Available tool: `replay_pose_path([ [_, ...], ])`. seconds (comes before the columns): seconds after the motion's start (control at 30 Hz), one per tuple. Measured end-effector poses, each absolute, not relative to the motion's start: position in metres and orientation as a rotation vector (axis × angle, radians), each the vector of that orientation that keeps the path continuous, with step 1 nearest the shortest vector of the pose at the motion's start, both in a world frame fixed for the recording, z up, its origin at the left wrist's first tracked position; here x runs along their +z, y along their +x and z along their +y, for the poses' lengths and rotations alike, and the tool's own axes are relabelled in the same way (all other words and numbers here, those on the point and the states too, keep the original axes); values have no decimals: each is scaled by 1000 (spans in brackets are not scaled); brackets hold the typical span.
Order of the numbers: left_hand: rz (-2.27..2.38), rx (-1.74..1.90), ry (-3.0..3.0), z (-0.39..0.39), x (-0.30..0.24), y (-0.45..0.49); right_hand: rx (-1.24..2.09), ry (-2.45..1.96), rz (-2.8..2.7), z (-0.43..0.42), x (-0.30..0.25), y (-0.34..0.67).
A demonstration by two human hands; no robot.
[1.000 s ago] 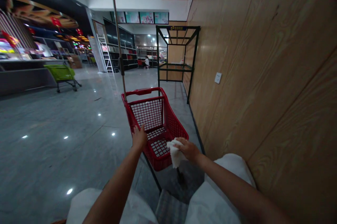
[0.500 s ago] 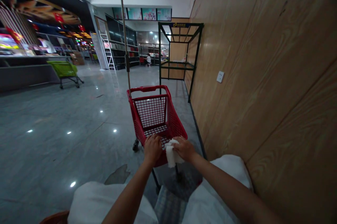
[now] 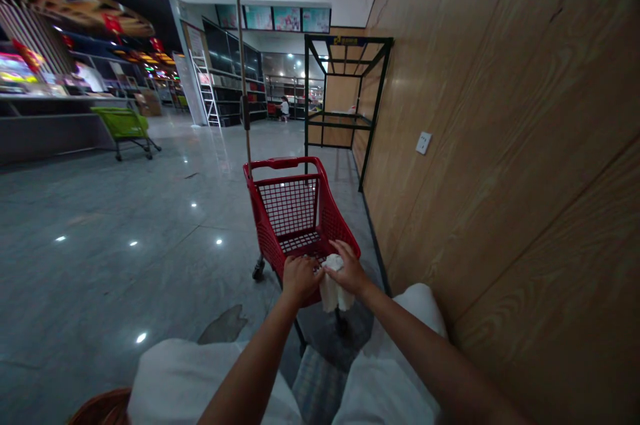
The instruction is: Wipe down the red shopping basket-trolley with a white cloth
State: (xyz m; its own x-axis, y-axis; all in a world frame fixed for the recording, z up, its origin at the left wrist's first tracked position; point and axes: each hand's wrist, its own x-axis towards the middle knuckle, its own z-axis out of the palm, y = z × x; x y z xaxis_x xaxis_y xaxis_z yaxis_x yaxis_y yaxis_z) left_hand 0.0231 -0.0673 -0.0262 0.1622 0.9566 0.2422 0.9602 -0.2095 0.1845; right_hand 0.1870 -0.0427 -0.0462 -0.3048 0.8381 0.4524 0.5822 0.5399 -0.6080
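Cart (image 3: 267, 236): red plastic with mesh sides, straight ahead between the person's knees and the rack (image 3: 373, 125), its raised handle on the far side.
Cloth (image 3: 330, 293): white, bunched at the cart's near edge, the lower part hanging down outside it.
Left hand (image 3: 300, 277): palm down on the near edge, fingers half curled and reaching the cloth; whether they grip it or the edge, I cannot tell.
Right hand (image 3: 349, 272): partly open, fingers spread forward over the basket, the cloth loosely held between thumb and fingers.
Pole (image 3: 242, 65): thin, rising past the cart's far left corner.
Wall (image 3: 480, 118): wood-grain panelling along the right, with a white outlet (image 3: 423, 142).
Floor (image 3: 165, 212): grey, glossy, dotted with light reflections.
Trolley (image 3: 123, 124): green, well apart at left, beside a counter (image 3: 47, 135).
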Motion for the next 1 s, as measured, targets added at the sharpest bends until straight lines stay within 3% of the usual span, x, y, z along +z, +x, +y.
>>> replay_pose_path([
  [0.27, -1968, -422, -2334, -65, -28, 25, 61, -1435, -2275, -69, -60, 156],
  [0.47, -1919, -517, -2260, -63, -38, 16, -109, -1186, -2456, -48, -61, 186],
  [0.63, -1835, -855, -2099, -64, -43, 12, -195, -1206, -2340, -34, -69, 230],
  [0.9, -1802, -1047, -2074, -62, -48, 12, -240, -1104, -2227, -64, -109, 137],
  [1.0, -1667, -1020, -2191, -67, -52, -3, -253, -971, -2305, -59, -109, 149],
])
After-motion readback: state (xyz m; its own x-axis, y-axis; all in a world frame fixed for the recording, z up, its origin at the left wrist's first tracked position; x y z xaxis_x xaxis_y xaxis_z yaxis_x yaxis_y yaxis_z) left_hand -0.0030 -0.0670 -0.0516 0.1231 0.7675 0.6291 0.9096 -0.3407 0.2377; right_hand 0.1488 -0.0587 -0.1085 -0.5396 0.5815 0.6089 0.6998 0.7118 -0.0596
